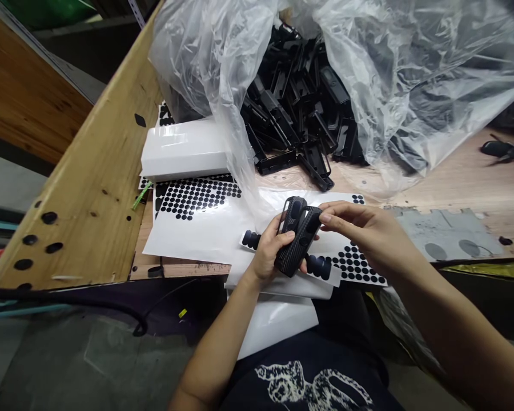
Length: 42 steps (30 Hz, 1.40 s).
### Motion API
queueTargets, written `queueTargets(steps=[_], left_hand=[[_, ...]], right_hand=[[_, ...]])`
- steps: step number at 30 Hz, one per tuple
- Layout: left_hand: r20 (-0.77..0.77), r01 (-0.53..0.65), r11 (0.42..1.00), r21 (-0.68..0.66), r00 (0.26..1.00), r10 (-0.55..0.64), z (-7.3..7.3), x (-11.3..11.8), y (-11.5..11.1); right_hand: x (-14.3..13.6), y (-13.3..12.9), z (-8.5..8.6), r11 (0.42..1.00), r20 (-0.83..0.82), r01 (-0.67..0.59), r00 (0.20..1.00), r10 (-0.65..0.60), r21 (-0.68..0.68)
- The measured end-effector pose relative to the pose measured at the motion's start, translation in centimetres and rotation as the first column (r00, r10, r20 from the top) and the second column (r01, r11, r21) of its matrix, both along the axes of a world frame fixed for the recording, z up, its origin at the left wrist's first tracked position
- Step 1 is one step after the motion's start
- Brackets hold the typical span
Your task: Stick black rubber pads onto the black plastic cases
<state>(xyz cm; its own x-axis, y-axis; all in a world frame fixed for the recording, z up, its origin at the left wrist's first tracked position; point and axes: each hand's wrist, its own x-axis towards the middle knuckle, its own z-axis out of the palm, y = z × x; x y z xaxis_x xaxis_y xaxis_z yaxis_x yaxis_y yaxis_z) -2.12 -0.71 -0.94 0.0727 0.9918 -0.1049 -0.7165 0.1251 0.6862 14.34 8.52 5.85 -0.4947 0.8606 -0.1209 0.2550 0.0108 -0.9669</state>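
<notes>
Two black plastic casings (298,242) with a carbon-fibre-like pattern lie side by side in my left hand (269,251), whose fingers and thumb are wrapped round them. My right hand (353,222) is at the upper end of the right-hand casing, thumb and index finger pinched together at its edge. Whether a small piece is between those fingertips I cannot make out. Below the casings is a white backing strip (334,277) with black round stickers. Sheets of round black stickers (197,197) lie on the workbench around my hands.
A clear plastic bag (223,51) at the back spills a heap of similar black casings (291,108). A white box-like piece (184,151) stands at left beside a wooden side board (81,154). A red-and-black tool (505,149) and a grey sheet (449,231) lie at right.
</notes>
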Motion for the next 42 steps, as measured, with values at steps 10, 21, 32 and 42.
queueTargets(steps=[10,21,32,42], left_hand=[[-0.011,0.017,1.000,-0.010,1.000,-0.017,-0.5,0.0,-0.1],[-0.037,0.017,1.000,-0.010,0.999,-0.017,-0.3,0.0,-0.3],[-0.047,-0.016,1.000,-0.001,0.999,0.016,-0.2,0.1,-0.3],[-0.023,-0.022,1.000,0.017,0.999,0.022,-0.7,0.2,-0.3]], right_hand=[[-0.2,-0.6,0.4,0.964,0.088,-0.019,0.996,-0.005,0.265],[-0.2,-1.3,0.9,0.827,0.229,-0.091,0.972,-0.047,0.555],[-0.2,-1.8,0.5,0.599,0.349,-0.158,0.912,-0.217,0.785],[6.1,1.3,-1.6,0.864,0.518,-0.146,0.842,-0.148,0.483]])
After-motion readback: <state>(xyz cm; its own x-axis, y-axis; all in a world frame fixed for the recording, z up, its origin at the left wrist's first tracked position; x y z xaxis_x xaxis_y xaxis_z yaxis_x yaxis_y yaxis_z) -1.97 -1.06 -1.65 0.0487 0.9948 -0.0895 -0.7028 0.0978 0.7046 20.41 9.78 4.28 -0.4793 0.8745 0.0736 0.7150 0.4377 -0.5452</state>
